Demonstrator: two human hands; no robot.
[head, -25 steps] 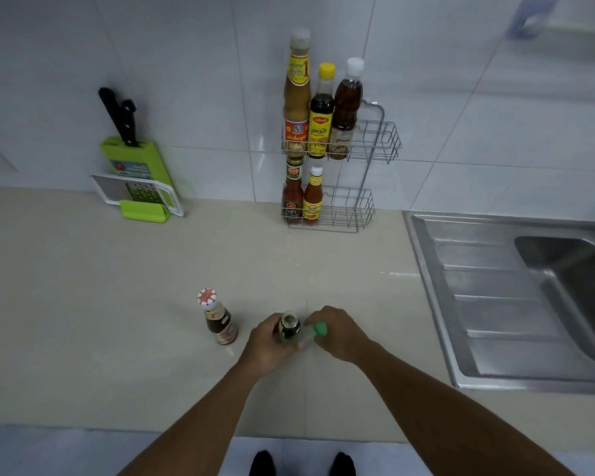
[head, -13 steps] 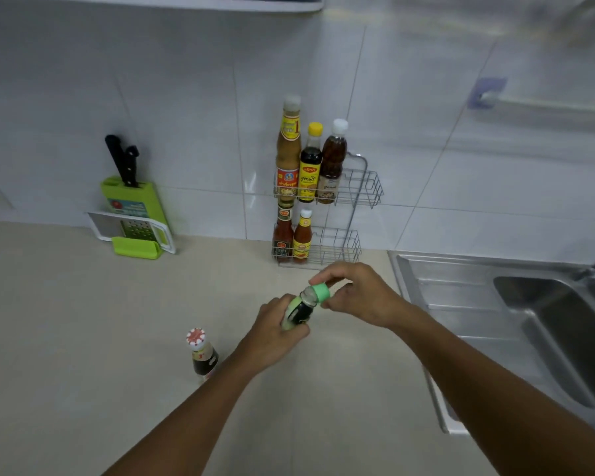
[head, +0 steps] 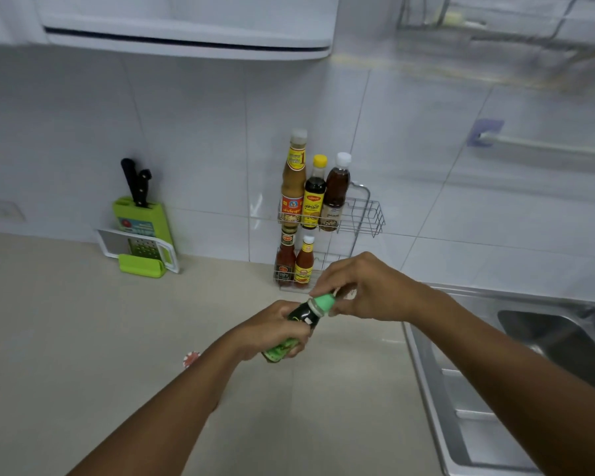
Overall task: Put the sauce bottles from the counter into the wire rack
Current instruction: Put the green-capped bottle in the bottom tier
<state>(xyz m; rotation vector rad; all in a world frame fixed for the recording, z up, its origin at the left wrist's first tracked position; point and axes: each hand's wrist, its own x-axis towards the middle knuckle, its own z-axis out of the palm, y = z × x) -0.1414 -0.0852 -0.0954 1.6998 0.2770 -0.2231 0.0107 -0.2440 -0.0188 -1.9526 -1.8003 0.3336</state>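
A dark sauce bottle with a green cap and green label (head: 303, 317) is held tilted above the counter, cap pointing up and right. My left hand (head: 272, 333) grips its body and my right hand (head: 368, 290) pinches the green cap. Behind my left forearm stands a small bottle of which only the red-and-white cap (head: 190, 359) shows. The two-tier wire rack (head: 364, 218) stands against the tiled wall just beyond my hands. Its upper tier holds three tall bottles (head: 315, 192) and its lower tier two small red ones (head: 294, 261).
A green knife block with black handles and a grater (head: 140, 231) leans on the wall at the left. A steel sink with drainboard (head: 495, 389) lies to the right. A white cabinet edge (head: 186, 36) hangs overhead. The beige counter (head: 66, 338) stretches out on the left.
Both hands lifted the green-capped bottle off the counter and carried it up toward the rack. The view tilted upward, and the small red-capped bottle is now mostly hidden by my left forearm.
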